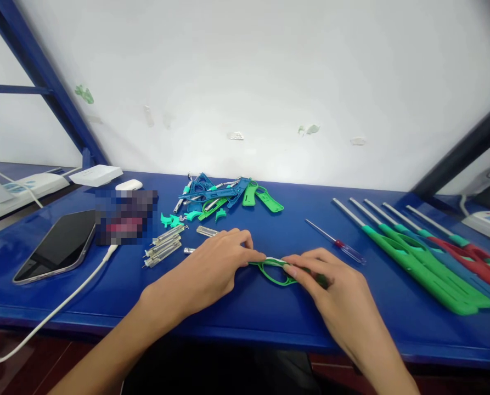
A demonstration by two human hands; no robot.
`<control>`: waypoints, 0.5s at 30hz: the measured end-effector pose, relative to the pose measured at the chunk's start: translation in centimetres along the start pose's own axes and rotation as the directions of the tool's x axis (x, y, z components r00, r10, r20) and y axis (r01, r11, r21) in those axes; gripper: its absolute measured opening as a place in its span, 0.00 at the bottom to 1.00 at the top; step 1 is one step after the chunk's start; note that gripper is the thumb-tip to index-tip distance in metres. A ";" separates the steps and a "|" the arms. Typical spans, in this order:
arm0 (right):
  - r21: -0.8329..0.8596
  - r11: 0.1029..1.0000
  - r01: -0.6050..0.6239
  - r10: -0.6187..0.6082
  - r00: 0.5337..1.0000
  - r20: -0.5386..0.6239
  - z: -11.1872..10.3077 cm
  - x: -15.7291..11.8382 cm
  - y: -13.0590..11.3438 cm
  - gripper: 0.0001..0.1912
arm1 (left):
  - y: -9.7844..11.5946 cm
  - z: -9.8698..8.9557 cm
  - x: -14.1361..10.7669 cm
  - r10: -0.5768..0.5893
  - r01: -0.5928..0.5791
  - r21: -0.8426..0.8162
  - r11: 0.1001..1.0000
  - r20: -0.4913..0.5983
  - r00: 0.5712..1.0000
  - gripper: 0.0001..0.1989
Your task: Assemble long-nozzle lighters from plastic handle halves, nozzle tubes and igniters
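Observation:
Between my hands, low over the blue table, is a green lighter casing (283,283) with a ring-shaped trigger opening and a thin pale strip along its upper edge. My left hand (222,260) is closed at the casing's left end, fingertips pressed together on it. The thumb and fingers of my right hand (331,277) pinch the right part, covering most of that end. Just beyond my left hand lie clear fuel tubes (164,246), another clear tube (207,231) and a small metal-ended piece (189,250), partly hidden by the hand.
A pile of blue casing halves (215,192), green halves (269,200) and turquoise triggers (171,220) lies at the back. To the right are a screwdriver (349,252) and several long-nosed lighters (426,263). A phone (59,244) and white cable (74,302) occupy the left.

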State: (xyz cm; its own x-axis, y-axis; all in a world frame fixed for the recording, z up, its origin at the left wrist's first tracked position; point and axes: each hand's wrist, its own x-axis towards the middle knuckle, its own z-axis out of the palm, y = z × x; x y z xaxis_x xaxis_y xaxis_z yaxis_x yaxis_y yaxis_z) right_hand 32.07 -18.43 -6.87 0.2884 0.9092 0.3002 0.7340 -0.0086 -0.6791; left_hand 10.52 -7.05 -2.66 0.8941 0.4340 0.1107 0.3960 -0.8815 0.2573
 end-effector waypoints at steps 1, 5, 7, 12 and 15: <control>0.005 1.000 -0.004 0.004 1.000 0.000 0.0 0.0 -0.1 0.11 | 0.0 0.1 0.0 0.008 -0.008 0.014 1.000 -0.005 1.000 0.31; 0.006 1.000 -0.008 0.008 1.000 -0.004 -0.1 0.2 -0.2 0.10 | -0.1 0.2 0.2 0.016 -0.015 0.059 0.998 -0.015 1.000 0.35; 0.001 1.000 -0.006 0.006 1.000 -0.009 -0.1 0.2 -0.3 0.10 | 0.0 0.2 0.3 0.019 -0.017 0.075 0.997 -0.021 1.000 0.36; -0.013 1.000 -0.001 0.000 1.000 -0.024 -0.1 0.3 -0.4 0.10 | 0.1 0.1 0.2 0.018 -0.015 0.088 0.996 -0.024 1.000 0.34; -0.018 1.000 -0.006 0.005 1.000 -0.028 -0.1 0.4 -0.4 0.09 | 0.2 0.1 0.2 -0.012 0.013 0.074 0.997 -0.019 1.000 0.34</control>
State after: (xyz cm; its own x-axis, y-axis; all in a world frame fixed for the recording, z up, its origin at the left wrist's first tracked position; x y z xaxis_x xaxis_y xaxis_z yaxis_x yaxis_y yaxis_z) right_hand 31.94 -18.14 -6.42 0.3094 0.8971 0.3153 0.7434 -0.0214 -0.6685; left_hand 10.80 -7.19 -2.68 0.8852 0.4478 0.1263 0.4221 -0.8871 0.1869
